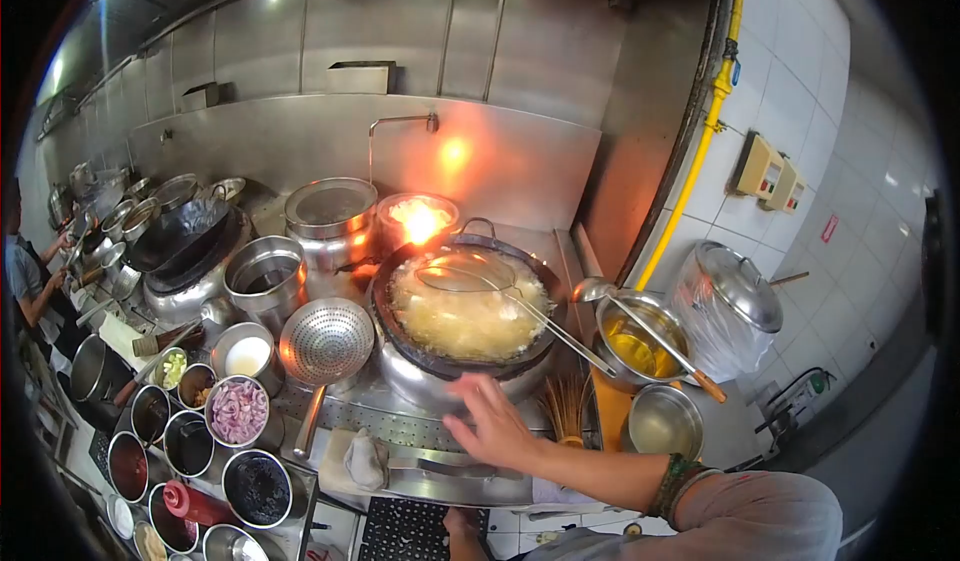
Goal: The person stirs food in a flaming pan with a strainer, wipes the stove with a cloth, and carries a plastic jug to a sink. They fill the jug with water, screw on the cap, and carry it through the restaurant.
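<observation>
My right hand (pixel 487 423) is held over the front of the stove, open and empty, fingers apart. Just beyond it stands a large wok (pixel 470 326) of bubbling, foamy yellow oil. A wire skimmer (pixel 465 272) lies across the wok, its long handle (pixel 565 333) pointing toward the front right. Low at the bottom edge is my left hand (pixel 460 524), near the counter front; its fingers are not clear. A perforated strainer (pixel 327 341) with a wooden handle rests left of the wok. A bamboo brush (pixel 565 411) stands to the right of my right hand.
Flames (pixel 420 221) rise behind the wok. A ladle (pixel 650 329) lies across a pot of oil (pixel 640 356) at right, near a lidded pot (pixel 725 301). Chopped onions (pixel 238 410) and sauces fill containers at left. A folded cloth (pixel 365 459) lies in front. Another person (pixel 35 281) works far left.
</observation>
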A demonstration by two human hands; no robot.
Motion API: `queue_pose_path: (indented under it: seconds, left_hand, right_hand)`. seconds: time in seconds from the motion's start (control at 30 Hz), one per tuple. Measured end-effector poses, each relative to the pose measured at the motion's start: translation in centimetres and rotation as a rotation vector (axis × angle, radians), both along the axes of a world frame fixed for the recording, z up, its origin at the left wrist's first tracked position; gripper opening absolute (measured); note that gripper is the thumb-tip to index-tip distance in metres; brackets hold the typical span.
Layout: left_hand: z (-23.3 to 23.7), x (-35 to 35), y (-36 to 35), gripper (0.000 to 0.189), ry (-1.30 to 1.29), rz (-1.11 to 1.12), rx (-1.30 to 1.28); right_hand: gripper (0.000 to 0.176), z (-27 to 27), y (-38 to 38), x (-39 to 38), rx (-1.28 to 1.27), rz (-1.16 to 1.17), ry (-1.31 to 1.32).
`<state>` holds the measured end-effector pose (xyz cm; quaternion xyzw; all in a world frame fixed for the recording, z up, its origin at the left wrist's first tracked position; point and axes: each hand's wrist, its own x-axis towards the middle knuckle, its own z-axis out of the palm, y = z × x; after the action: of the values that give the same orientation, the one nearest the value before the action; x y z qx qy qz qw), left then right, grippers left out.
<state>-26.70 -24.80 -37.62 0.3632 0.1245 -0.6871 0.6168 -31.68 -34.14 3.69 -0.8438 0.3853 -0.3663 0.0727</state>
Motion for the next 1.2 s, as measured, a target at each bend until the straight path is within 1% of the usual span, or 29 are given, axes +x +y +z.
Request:
queue_pose_path:
  seconds: [0.03,0.1,0.13,0.17,0.2,0.23,0.3,0.33,0.37,0.43,0.47,0.53,0.57,0.6,0.63,0.67,0.7,0.73,0.8,0.83,0.87,0.9,0.93,0.97,1.0,1.03,1.07,1.13,1.2]
  left_hand:
    - [-0.3,-0.1,0.1,0.041,0.013,0.031,-0.132]
    - [-1.0,0.0,0.2,0.041,-0.013,0.021,-0.086]
    - [-1.2,0.0,0.3,0.042,0.040,0.001,-0.133]
    - [-1.4,0.1,0.4,0.042,0.092,-0.020,-0.180]
    - [-1.9,0.5,1.3,0.042,0.023,-0.091,-0.382]
    - [-2.4,0.6,1.6,0.042,0.021,-0.092,-0.372]
    - [-0.9,0.6,0.8,0.036,-0.025,-0.116,-0.161]
    - [-0.4,0.5,0.7,0.034,-0.046,-0.128,-0.057]
    - [-0.4,0.5,0.7,0.034,-0.043,-0.127,-0.052]
    - [0.2,0.5,0.7,0.028,-0.049,-0.087,0.170]
    - [0.8,0.6,0.5,0.023,-0.041,-0.093,0.206]
    - [1.6,0.4,0.2,0.021,0.036,-0.035,0.192]
    - [1.6,0.4,0.5,0.019,0.104,0.019,0.175]
    - [-0.4,0.4,0.9,0.021,0.039,-0.048,0.119]
    - [-4.6,-0.4,0.2,0.022,0.111,0.052,0.086]
    - [-7.6,-1.3,0.4,0.023,0.188,0.157,0.061]
    - [-6.2,-1.0,1.3,0.020,0.032,0.053,0.056]
    - [-5.1,-0.8,0.8,0.022,0.120,0.114,0.146]
    - [-0.8,-1.0,1.7,0.018,-0.073,0.137,0.204]
    - [-2.5,-1.6,1.9,0.014,-0.003,0.158,0.206]
    - [-0.7,-1.6,1.6,0.022,0.010,0.187,0.240]
    - [-1.9,-1.9,1.7,0.023,-0.044,0.081,0.260]
    - [-1.4,-2.0,2.0,0.022,-0.138,0.071,0.178]
    - [-2.8,-2.9,2.0,0.018,-0.045,0.148,0.064]
    - [-2.2,-2.7,1.3,0.011,-0.019,0.116,0.139]
    - [-1.0,-2.4,0.9,0.005,0.003,0.077,0.210]
    - [-0.2,-2.6,0.9,0.005,0.028,0.092,0.223]
    - [0.7,-2.7,0.1,0.007,-0.034,0.180,0.335]
    - [-0.5,-3.5,0.0,0.011,-0.023,0.172,0.320]
  right_hand:
    - [0.042,-0.1,1.6,-0.3,0.079,0.066,-0.002]
    - [0.038,-0.2,5.0,-1.2,0.282,0.212,0.012]
    - [0.038,-0.4,6.2,-1.8,0.290,0.212,0.010]
    - [0.037,-0.7,7.3,-2.6,0.430,0.285,0.082]
    - [0.036,-1.0,8.2,-3.3,0.570,0.359,0.153]
    - [0.036,-1.2,8.9,-3.9,0.580,0.360,0.149]
    - [0.031,-1.6,9.8,-4.9,0.687,0.379,0.208]
    - [0.031,-1.7,10.1,-5.4,0.693,0.379,0.208]
    - [0.029,-1.8,10.3,-5.9,0.717,0.353,0.232]
    - [0.028,-2.0,10.4,-6.5,0.745,0.328,0.263]
    - [0.027,-2.0,10.5,-6.7,0.759,0.309,0.259]
    - [0.026,-2.2,10.4,-7.0,0.780,0.295,0.268]
    - [0.026,-2.3,10.2,-7.1,0.756,0.289,0.275]
    - [0.025,-2.4,10.1,-7.1,0.733,0.286,0.284]
    - [0.025,-2.2,9.9,-6.9,0.746,0.295,0.303]
    - [0.025,-1.9,9.7,-6.5,0.749,0.248,0.297]
    - [0.024,-1.6,9.6,-6.2,0.762,0.203,0.304]
    - [0.020,-1.6,9.0,-6.0,0.667,0.211,0.289]
    - [0.016,-0.5,7.0,-5.3,0.563,0.031,0.335]
    - [0.013,0.7,5.4,-4.7,0.414,-0.007,0.288]
    - [0.014,1.8,3.5,-3.7,0.268,-0.093,0.290]
    - [0.018,2.0,0.4,-3.5,0.025,-0.036,0.301]
    - [0.024,2.1,-1.5,-2.3,0.076,-0.128,0.206]
    - [0.029,3.5,-3.0,-1.1,0.041,-0.241,0.421]
    - [0.029,3.5,-5.1,-0.7,-0.070,-0.222,0.563]
    - [0.029,3.7,-6.1,0.1,-0.105,-0.219,0.709]
    - [0.028,3.7,-6.8,0.7,-0.115,-0.223,0.782]
    - [0.028,4.1,-8.0,1.4,-0.144,-0.210,0.861]
    - [0.025,4.4,-8.4,1.7,-0.120,-0.201,0.886]
